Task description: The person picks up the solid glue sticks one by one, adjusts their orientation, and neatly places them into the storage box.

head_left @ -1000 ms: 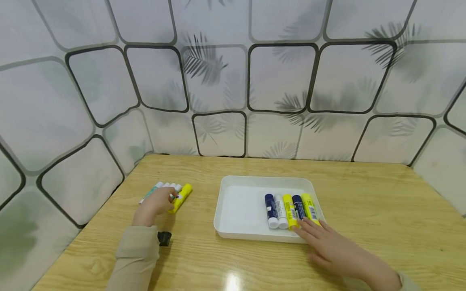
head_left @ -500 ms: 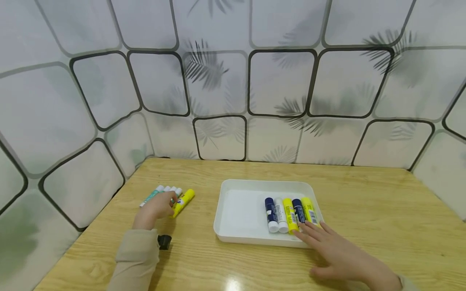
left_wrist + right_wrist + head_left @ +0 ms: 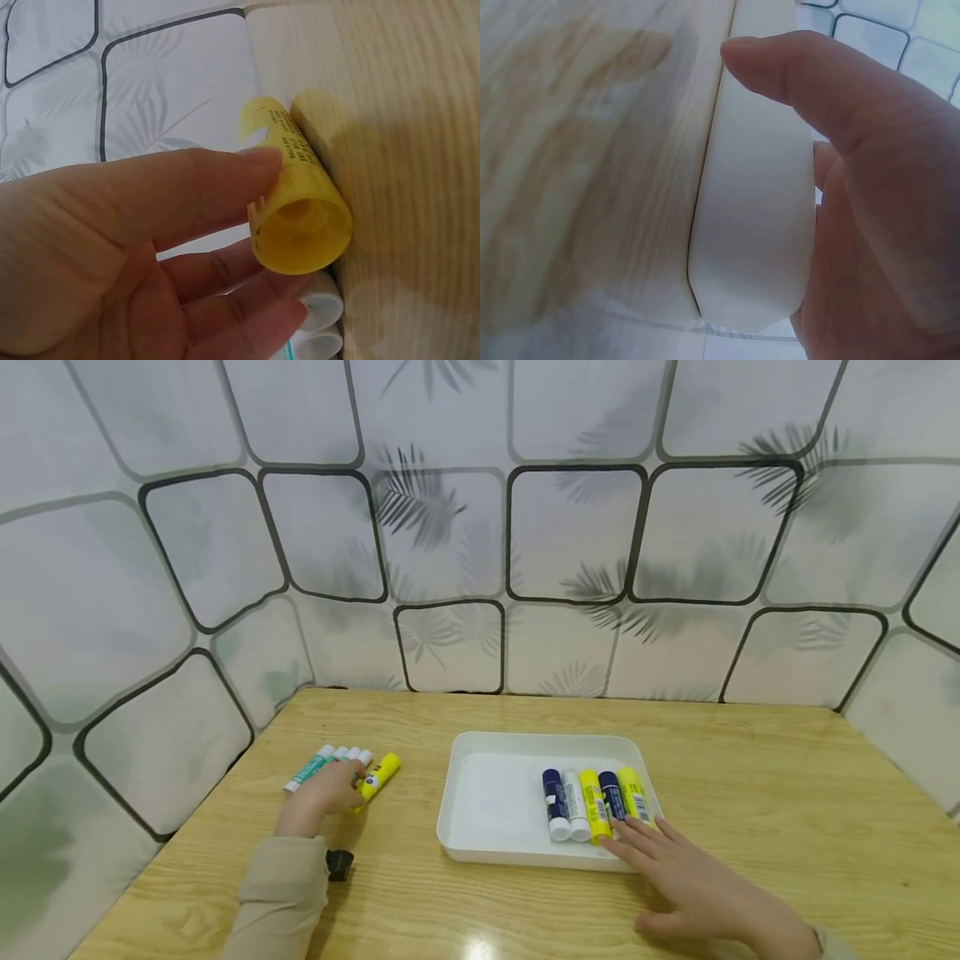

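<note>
My left hand [image 3: 328, 789] pinches a yellow glue stick [image 3: 386, 770] at the table's left; in the left wrist view the thumb [image 3: 262, 165] lies on its side and its round end faces the camera. Just left of it lie several white-and-teal glue sticks [image 3: 307, 771], partly hidden by the hand. My right hand [image 3: 693, 881] rests at the front right corner of the white tray [image 3: 487, 802], fingers spread straight over the rim and touching or hovering near the glue sticks there. Inside, on the right, navy [image 3: 555, 797], white [image 3: 575, 802] and yellow [image 3: 595, 806] glue sticks lie side by side.
A small black object [image 3: 339, 865] shows beside the left sleeve [image 3: 281, 885]. Patterned curtain-like fabric [image 3: 450, 527] stands along the back and left of the wooden table [image 3: 420, 902]. The tray's raised wall [image 3: 754, 202] is close to the right palm.
The yellow glue stick has shifted slightly right and nearer, away from the teal row, with my left hand. My right thumb has spread away from its fingers. The head view has tilted slightly.
</note>
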### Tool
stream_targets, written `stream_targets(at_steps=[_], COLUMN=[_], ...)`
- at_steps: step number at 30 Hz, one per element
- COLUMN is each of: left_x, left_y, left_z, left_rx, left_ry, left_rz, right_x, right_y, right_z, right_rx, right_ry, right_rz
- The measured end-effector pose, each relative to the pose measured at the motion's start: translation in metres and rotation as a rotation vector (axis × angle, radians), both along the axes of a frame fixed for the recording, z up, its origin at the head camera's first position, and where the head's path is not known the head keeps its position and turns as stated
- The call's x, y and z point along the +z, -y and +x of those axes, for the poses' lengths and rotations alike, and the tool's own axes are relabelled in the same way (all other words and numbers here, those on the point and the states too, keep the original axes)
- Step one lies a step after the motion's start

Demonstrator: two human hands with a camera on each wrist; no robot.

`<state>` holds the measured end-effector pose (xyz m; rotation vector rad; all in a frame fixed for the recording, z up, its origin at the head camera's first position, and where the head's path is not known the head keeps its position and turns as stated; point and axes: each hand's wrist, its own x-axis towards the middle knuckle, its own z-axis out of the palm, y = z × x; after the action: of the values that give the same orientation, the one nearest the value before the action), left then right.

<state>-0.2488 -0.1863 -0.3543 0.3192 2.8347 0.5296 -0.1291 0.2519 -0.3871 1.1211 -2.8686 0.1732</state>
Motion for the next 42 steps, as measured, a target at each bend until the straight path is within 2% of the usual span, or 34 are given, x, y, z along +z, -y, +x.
stream_targets(at_steps=[4, 9, 19, 25, 29, 35, 42], left_x=[-0.001, -0.004, -0.007, -0.009, -0.004, 0.009, 0.024], left_y=[-0.001, -0.002, -0.005, -0.006, -0.011, -0.023, -0.042], left_z=[-0.001, -0.003, -0.005, -0.007, -0.004, 0.002, 0.013], left_rx=[-0.02, -0.011, 0.001, 0.043, 0.076, 0.089, 0.099], left_ry=[-0.022, -0.025, -0.027, -0.041, -0.071, -0.146, -0.169], left_rz=[-0.021, -0.034, -0.04, -0.042, -0.031, 0.034, 0.049], right_x=[0.0, 0.0, 0.001, 0.001, 0.001, 0.001, -0.001], right_y=[0.0, 0.0, 0.001, 0.001, 0.001, 0.001, 0.001], right_z=[0.0, 0.0, 0.001, 0.001, 0.001, 0.0, 0.0], right_rx=[-0.004, -0.007, 0.012, 0.013, 0.007, -0.001, 0.019], right_ry=[0.005, 0.017, -0.033, -0.033, -0.021, -0.003, -0.029], right_rz=[0.003, 0.001, 0.0, 0.003, 0.001, 0.005, -0.001])
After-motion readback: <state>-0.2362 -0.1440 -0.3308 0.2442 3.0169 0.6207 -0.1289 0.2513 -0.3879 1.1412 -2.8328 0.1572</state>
